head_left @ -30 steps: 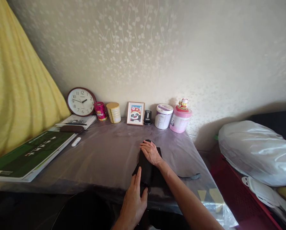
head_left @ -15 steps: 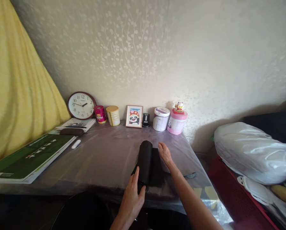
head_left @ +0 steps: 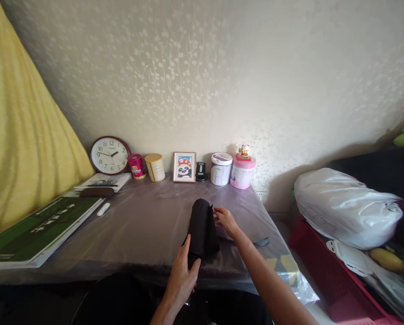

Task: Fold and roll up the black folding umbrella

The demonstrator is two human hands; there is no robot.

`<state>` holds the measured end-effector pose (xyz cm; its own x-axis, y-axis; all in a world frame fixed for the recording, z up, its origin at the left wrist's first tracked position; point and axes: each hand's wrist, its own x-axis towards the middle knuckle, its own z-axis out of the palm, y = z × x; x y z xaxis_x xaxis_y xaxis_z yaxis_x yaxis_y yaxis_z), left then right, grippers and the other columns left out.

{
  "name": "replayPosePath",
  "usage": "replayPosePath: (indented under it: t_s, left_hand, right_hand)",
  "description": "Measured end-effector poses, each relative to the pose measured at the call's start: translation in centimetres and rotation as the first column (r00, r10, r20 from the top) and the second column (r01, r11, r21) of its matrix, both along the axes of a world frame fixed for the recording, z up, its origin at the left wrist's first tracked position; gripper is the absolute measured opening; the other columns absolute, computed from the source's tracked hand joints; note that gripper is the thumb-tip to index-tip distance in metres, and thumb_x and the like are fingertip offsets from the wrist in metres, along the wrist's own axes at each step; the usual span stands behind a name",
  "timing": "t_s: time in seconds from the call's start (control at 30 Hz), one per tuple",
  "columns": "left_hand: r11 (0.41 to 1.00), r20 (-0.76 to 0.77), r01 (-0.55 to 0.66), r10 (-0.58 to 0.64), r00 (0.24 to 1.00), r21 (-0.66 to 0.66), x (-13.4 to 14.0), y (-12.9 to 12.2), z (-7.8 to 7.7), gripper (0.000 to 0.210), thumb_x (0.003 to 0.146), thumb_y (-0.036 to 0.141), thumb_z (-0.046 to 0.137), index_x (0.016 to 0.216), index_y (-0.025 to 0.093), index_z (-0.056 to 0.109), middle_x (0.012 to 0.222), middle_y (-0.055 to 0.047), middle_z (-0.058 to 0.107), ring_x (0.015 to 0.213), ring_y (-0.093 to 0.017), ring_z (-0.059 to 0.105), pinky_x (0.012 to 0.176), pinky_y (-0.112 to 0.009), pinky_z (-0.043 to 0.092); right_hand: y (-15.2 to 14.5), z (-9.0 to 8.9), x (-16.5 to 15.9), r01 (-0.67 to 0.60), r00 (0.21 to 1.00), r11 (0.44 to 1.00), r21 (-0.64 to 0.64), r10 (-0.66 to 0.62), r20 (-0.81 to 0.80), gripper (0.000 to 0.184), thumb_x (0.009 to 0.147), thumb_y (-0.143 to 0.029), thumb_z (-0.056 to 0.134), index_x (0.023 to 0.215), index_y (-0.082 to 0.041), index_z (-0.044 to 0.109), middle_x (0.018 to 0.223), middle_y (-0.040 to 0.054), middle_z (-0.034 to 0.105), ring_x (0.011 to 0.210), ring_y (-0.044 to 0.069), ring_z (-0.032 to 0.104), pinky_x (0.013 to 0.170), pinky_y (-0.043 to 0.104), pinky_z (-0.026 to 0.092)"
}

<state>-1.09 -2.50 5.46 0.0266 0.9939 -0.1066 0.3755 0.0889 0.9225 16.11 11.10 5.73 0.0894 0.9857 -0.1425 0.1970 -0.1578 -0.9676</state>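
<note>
The half-open left hand (head_left: 183,271) rests against the black roll (head_left: 198,225) near the table's (head_left: 147,216) front edge, which may loosen if the curled right hand (head_left: 226,220), its hold unclear, lets the flap (head_left: 212,239) slip.

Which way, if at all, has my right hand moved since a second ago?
Yes, rightward against the picture frame: your right hand lay on the black roll, now it's at its right side.

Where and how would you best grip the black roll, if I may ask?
Probably around the middle of the black roll, from above: it lies pointing forward, its rounded top bare there, while the left hand is at its near end and the right hand beside its far end.
</note>
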Motion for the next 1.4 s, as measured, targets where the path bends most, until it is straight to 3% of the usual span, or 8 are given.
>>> replayPosePath:
  t_s: [0.23,0.5,0.73,0.83,0.9,1.03,1.17,1.4]
  left_hand:
    - [0.997,0.135,0.016,-0.006,0.991,-0.076,0.1,0.1,0.0,0.063,0.084,0.023,0.041,0.137,0.036,0.012,0.146,-0.011,0.021,0.033,0.003,0.043,0.029,-0.020,0.041]
    - [0.984,0.149,-0.005,0.032,0.988,-0.180,-0.2,0.2,0.5,0.066,0.084,0.027,0.043,0.138,0.039,0.008,0.136,-0.008,0.039,0.036,-0.001,0.048,0.032,-0.020,0.043]
    - [0.992,0.077,0.005,0.005,0.997,-0.129,-0.1,0.2,0.3,0.064,0.085,0.027,0.041,0.138,0.036,0.007,0.147,-0.011,0.020,0.038,0.002,0.046,0.030,-0.015,0.039]
    - [0.992,0.051,0.014,-0.008,0.999,-0.123,-0.2,0.3,0.1,0.064,0.086,0.028,0.039,0.139,0.034,0.005,0.147,-0.012,0.020,0.038,0.002,0.046,0.030,-0.016,0.038]
    - [0.995,0.030,0.014,-0.011,0.999,-0.101,-0.3,0.4,-0.2,0.064,0.085,0.028,0.037,0.139,0.034,0.005,0.146,-0.013,0.023,0.039,0.000,0.048,0.031,-0.019,0.040]
    - [0.999,-0.075,-0.005,0.007,0.997,0.035,-0.8,0.8,-1.0,0.063,0.082,0.028,0.040,0.139,0.028,0.016,0.141,-0.011,0.034,0.075,-0.015,0.065,0.061,-0.029,0.054]
    - [0.985,-0.182,0.007,0.025,0.983,0.172,-1.1,1.2,-2.1,0.062,0.079,0.027,0.043,0.137,0.016,0.024,0.141,-0.013,0.033,0.120,-0.024,0.045,0.097,-0.038,0.041]
    - [0.983,-0.302,0.077,-0.023,0.953,0.169,-1.0,1.3,-2.2,0.064,0.081,0.024,0.036,0.138,0.005,0.016,0.144,-0.017,0.027,0.131,-0.025,0.031,0.107,-0.041,0.029]
  right_hand:
    - [-0.4,0.6,-0.4,-0.118,0.985,0.993,0.006,0.116,0.127,0.027,0.069,-0.010,0.048,0.087,-0.018,0.067,0.056,-0.0035,0.055,0.048,0.010,0.051,0.042,0.021,0.047]
    - [-0.8,0.1,-0.9,-0.175,0.978,0.984,0.012,0.173,0.120,0.036,0.074,-0.011,0.042,0.104,-0.020,0.061,0.070,-0.0015,0.061,0.053,0.009,0.057,0.045,0.020,0.050]
    - [-1.4,-0.8,-2.0,-0.192,0.973,0.977,0.091,0.177,0.149,0.040,0.075,-0.011,0.041,0.112,-0.022,0.053,0.078,-0.0021,0.055,0.052,0.006,0.057,0.046,0.018,0.049]
    - [-2.2,-0.6,-2.3,-0.281,0.935,0.925,0.256,0.202,0.293,0.047,0.073,-0.008,0.045,0.117,-0.024,0.051,0.081,-0.0020,0.054,0.056,0.007,0.054,0.054,0.021,0.049]
    - [-2.8,-0.2,-2.6,-0.391,0.872,0.833,0.391,0.200,0.447,0.046,0.073,-0.006,0.047,0.115,-0.024,0.053,0.083,-0.0007,0.054,0.064,0.009,0.054,0.063,0.024,0.050]
    - [-3.8,0.8,-3.0,-0.551,0.761,0.705,0.447,0.204,0.616,0.030,0.079,-0.007,0.045,0.099,-0.023,0.061,0.091,0.0025,0.054,0.079,0.013,0.055,0.075,0.026,0.047]
    - [-4.0,1.3,-3.1,-0.595,0.727,0.674,0.438,0.218,0.651,0.020,0.085,-0.013,0.044,0.093,-0.022,0.060,0.091,0.0027,0.054,0.080,0.012,0.055,0.075,0.024,0.046]
    - [-3.6,0.8,-3.8,-0.582,0.727,0.653,0.485,0.152,0.669,0.019,0.091,-0.023,0.041,0.089,-0.023,0.060,0.090,0.0020,0.056,0.087,0.013,0.054,0.081,0.025,0.045]
